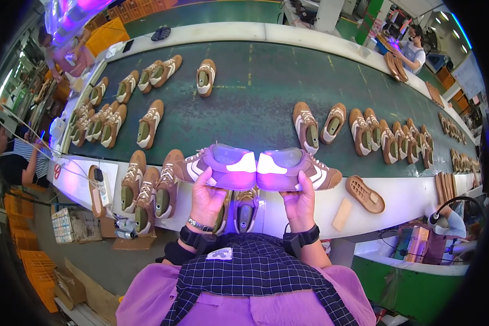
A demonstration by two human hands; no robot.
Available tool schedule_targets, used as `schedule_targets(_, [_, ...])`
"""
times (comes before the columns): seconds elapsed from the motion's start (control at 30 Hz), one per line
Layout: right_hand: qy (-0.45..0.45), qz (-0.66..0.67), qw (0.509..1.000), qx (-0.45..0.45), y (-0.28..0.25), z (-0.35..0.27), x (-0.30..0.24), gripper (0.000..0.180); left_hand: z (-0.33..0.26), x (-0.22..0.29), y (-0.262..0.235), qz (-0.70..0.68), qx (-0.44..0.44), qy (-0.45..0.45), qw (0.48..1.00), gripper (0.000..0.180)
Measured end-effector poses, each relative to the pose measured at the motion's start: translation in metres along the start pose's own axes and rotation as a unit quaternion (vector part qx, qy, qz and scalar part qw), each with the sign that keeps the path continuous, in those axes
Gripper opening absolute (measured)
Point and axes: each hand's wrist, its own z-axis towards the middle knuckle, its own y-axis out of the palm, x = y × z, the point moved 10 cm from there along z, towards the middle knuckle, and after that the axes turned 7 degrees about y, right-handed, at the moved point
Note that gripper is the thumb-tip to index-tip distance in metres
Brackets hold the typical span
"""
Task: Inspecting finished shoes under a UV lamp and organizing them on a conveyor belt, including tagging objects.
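Observation:
Above the white ledge, I hold a pair of brown sneakers with white stripes and white heel patches, heels almost together and toes pointing outward. My left hand (208,200) grips the left sneaker (214,165) from below, thumb on its side. My right hand (300,201) holds the right sneaker (299,169) in the same way. Purple light falls on both heels. Below them another sneaker (246,212) lies on the ledge, partly hidden. Several brown sneakers (146,198) stand close to my left hand. A brown shoe sole (365,194) and a beige flat strip (342,214) lie right of my right hand.
Beyond the ledge (309,217) runs a green conveyor belt (244,119) with rows of similar sneakers (106,119) at left and others (388,136) at right. Co-workers (413,51) sit around it. Orange crates (38,274) stand on the floor at left.

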Motion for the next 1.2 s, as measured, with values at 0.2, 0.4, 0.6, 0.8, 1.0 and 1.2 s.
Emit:
schedule_targets(0.2, [0.000, -0.003, 1.000, -0.014, 0.000, 0.002, 0.002, 0.049, 0.000, -0.002, 0.000, -0.006, 0.004, -0.006, 1.000, 0.046])
schedule_targets(0.4, [0.002, 0.001, 1.000, -0.011, -0.003, 0.003, 0.003, 0.046, 0.000, -0.005, -0.003, -0.006, 0.007, -0.014, 1.000, 0.047])
schedule_targets(0.6, [0.002, -0.001, 1.000, -0.010, -0.003, 0.003, 0.002, 0.045, 0.001, -0.007, -0.002, -0.002, 0.002, -0.011, 1.000, 0.048])
schedule_targets(0.8, [-0.008, 0.000, 1.000, -0.007, -0.003, 0.003, 0.003, 0.043, -0.001, -0.009, -0.004, -0.001, 0.016, -0.007, 1.000, 0.042])
schedule_targets(1.0, [-0.025, -0.016, 1.000, 0.000, -0.006, 0.004, 0.002, 0.042, -0.001, -0.009, -0.006, 0.012, 0.027, -0.001, 1.000, 0.044])
schedule_targets(1.2, [-0.026, -0.034, 0.999, 0.000, -0.009, 0.005, -0.001, 0.041, -0.002, -0.003, 0.000, 0.027, 0.009, 0.019, 0.999, 0.039])
